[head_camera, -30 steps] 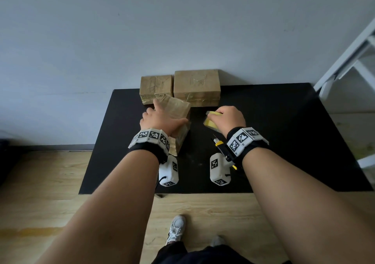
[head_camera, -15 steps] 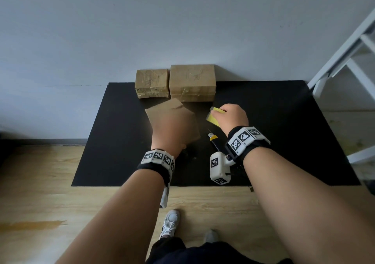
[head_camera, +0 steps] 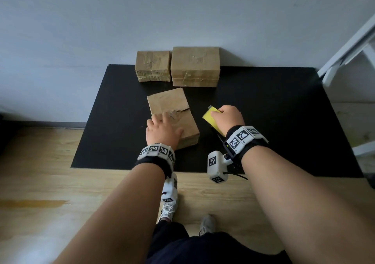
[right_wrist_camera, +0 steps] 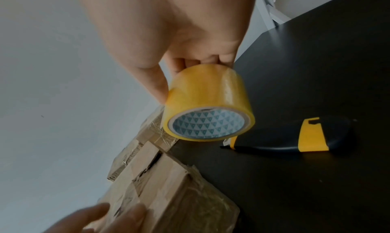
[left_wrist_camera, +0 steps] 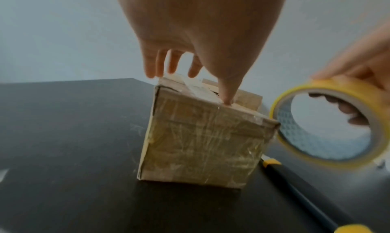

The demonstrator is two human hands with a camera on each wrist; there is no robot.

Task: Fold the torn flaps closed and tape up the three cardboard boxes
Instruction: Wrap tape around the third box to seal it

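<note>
The left hand lies flat with straight, spread fingers on the near box, a brown cardboard block with a jagged tear across its top and crinkled clear tape on its side. The right hand grips a round roll of yellow tape just right of that box, fingers hooked through its core.

Half a second ago the box was tipped up under the left hand; now it sits flat on the black table.

Two more taped boxes, the small one and the larger one, stand touching at the wall. The right wrist view shows a black and yellow knife below the roll, mostly hidden from the head.
</note>
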